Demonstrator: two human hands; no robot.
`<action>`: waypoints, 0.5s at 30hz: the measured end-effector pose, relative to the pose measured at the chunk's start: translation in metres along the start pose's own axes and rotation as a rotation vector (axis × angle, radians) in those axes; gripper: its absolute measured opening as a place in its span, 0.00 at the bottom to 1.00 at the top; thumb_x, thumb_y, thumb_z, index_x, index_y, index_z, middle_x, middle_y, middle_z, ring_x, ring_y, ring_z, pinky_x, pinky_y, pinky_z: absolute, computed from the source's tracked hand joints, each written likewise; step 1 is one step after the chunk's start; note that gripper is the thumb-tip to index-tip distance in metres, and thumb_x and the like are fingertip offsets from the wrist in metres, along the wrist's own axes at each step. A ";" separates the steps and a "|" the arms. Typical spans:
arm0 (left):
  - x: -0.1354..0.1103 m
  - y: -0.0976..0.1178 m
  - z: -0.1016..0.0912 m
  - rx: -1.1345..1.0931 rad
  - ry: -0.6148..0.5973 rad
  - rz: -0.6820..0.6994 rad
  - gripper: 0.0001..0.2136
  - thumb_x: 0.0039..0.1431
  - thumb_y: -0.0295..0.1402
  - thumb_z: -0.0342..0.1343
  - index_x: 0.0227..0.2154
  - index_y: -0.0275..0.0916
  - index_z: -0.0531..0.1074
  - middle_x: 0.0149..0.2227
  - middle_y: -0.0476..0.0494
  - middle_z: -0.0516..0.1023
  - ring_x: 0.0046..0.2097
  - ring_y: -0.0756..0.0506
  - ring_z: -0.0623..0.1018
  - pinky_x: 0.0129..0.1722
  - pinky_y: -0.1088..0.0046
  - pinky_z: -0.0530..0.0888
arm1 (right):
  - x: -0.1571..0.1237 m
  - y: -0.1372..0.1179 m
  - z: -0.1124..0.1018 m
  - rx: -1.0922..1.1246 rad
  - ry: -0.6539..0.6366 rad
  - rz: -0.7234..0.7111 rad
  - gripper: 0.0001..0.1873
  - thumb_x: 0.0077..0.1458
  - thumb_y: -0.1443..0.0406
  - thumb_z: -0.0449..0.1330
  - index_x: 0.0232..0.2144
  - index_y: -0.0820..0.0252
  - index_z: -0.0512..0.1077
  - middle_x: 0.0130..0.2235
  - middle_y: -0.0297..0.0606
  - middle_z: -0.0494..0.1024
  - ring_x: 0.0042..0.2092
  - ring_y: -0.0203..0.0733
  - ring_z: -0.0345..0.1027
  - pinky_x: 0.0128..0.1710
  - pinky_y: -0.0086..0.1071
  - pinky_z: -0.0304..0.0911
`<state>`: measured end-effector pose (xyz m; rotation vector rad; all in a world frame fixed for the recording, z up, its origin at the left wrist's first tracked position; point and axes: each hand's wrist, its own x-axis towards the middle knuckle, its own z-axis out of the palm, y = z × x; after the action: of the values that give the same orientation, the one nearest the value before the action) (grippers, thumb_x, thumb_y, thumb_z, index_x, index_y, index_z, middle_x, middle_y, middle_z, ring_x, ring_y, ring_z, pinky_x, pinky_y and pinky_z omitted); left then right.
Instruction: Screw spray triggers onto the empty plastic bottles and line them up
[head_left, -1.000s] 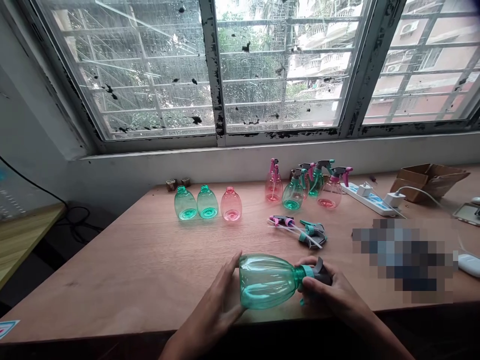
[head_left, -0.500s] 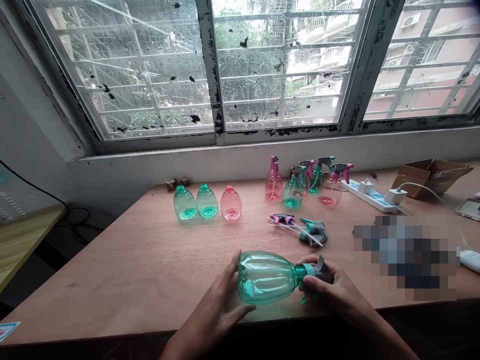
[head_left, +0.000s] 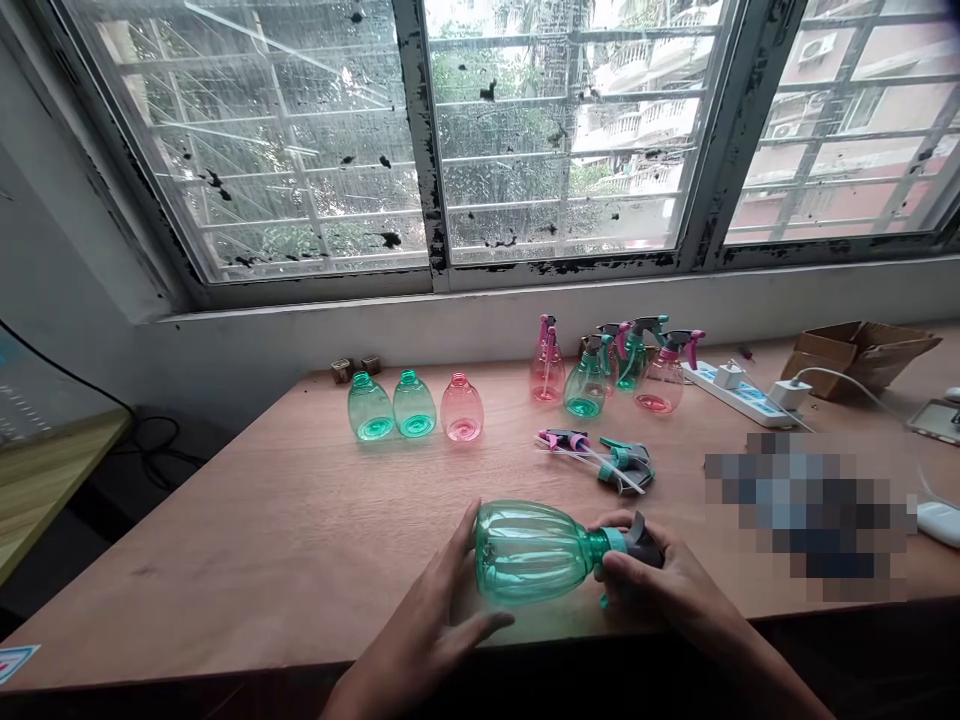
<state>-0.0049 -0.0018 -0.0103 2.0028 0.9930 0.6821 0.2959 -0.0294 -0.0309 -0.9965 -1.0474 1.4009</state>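
A green see-through spray bottle [head_left: 532, 555] lies on its side in the air above the table's front edge, its base to the left. My left hand [head_left: 439, 600] cups the base end, fingers against its far side, thumb stretched out just below the bottle. At the neck, my right hand [head_left: 667, 580] is closed around the dark grey and teal spray head [head_left: 637, 545], thumb in front. Part of the trigger is hidden by the right hand. Beyond the bottle lie loose pink spray heads [head_left: 566, 440] and grey-teal spray heads [head_left: 628, 467] with thin tubes.
Two green bottles [head_left: 371, 410] and a pink bottle [head_left: 462, 410], all without heads, stand at back left. Several assembled spray bottles [head_left: 585, 385] stand at back centre. Right of them are a power strip [head_left: 742, 395], a cardboard box [head_left: 862, 350] and a blurred patch [head_left: 817, 515].
The reflections on the held bottle have shifted, as if it has turned slightly. My left thumb now sits a little farther from its underside. My right hand keeps its hold on the spray head.
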 end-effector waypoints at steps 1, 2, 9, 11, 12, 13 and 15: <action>0.000 0.000 0.000 0.001 -0.006 -0.001 0.46 0.62 0.35 0.63 0.72 0.58 0.36 0.75 0.51 0.47 0.74 0.37 0.52 0.72 0.53 0.53 | 0.000 0.000 0.000 0.002 -0.009 0.004 0.23 0.49 0.56 0.75 0.43 0.61 0.74 0.27 0.33 0.82 0.26 0.38 0.76 0.28 0.30 0.72; 0.000 0.000 0.000 0.003 -0.012 -0.002 0.46 0.62 0.35 0.63 0.72 0.57 0.36 0.75 0.49 0.48 0.74 0.37 0.52 0.72 0.53 0.53 | 0.000 0.000 -0.001 0.002 -0.015 0.005 0.23 0.50 0.56 0.75 0.43 0.60 0.74 0.27 0.33 0.82 0.26 0.38 0.76 0.28 0.30 0.72; -0.001 -0.001 0.001 -0.043 0.009 0.024 0.41 0.65 0.35 0.60 0.72 0.56 0.41 0.74 0.47 0.53 0.72 0.37 0.59 0.71 0.55 0.57 | 0.001 -0.002 0.002 -0.020 0.010 -0.011 0.24 0.47 0.55 0.76 0.42 0.61 0.75 0.26 0.33 0.83 0.25 0.38 0.76 0.26 0.28 0.70; -0.001 0.000 0.001 -0.053 0.006 0.023 0.43 0.64 0.34 0.61 0.71 0.58 0.39 0.74 0.50 0.53 0.72 0.38 0.58 0.71 0.54 0.56 | 0.001 -0.002 0.003 -0.018 0.012 -0.008 0.24 0.47 0.55 0.75 0.41 0.61 0.75 0.26 0.34 0.83 0.25 0.39 0.76 0.27 0.28 0.71; -0.001 0.001 0.001 -0.052 0.003 0.014 0.44 0.63 0.33 0.62 0.71 0.58 0.38 0.74 0.49 0.52 0.72 0.37 0.56 0.71 0.53 0.55 | 0.001 -0.002 0.003 -0.016 0.014 -0.006 0.24 0.47 0.55 0.75 0.41 0.61 0.75 0.26 0.34 0.83 0.25 0.39 0.76 0.27 0.29 0.71; -0.001 0.002 0.000 -0.050 0.003 0.001 0.46 0.61 0.33 0.64 0.72 0.57 0.38 0.74 0.49 0.52 0.73 0.36 0.54 0.71 0.52 0.54 | 0.001 -0.002 0.003 -0.014 0.016 -0.003 0.24 0.47 0.55 0.75 0.41 0.61 0.75 0.26 0.34 0.83 0.25 0.39 0.76 0.27 0.29 0.71; 0.000 0.002 -0.001 -0.050 0.013 -0.032 0.47 0.60 0.34 0.65 0.72 0.52 0.37 0.74 0.46 0.51 0.74 0.34 0.51 0.71 0.50 0.53 | 0.000 -0.003 0.004 -0.011 0.022 0.009 0.25 0.46 0.55 0.76 0.41 0.61 0.74 0.26 0.34 0.83 0.26 0.40 0.76 0.27 0.29 0.71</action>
<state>-0.0046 -0.0026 -0.0078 1.9379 1.0043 0.6972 0.2931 -0.0293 -0.0266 -1.0233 -1.0364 1.3908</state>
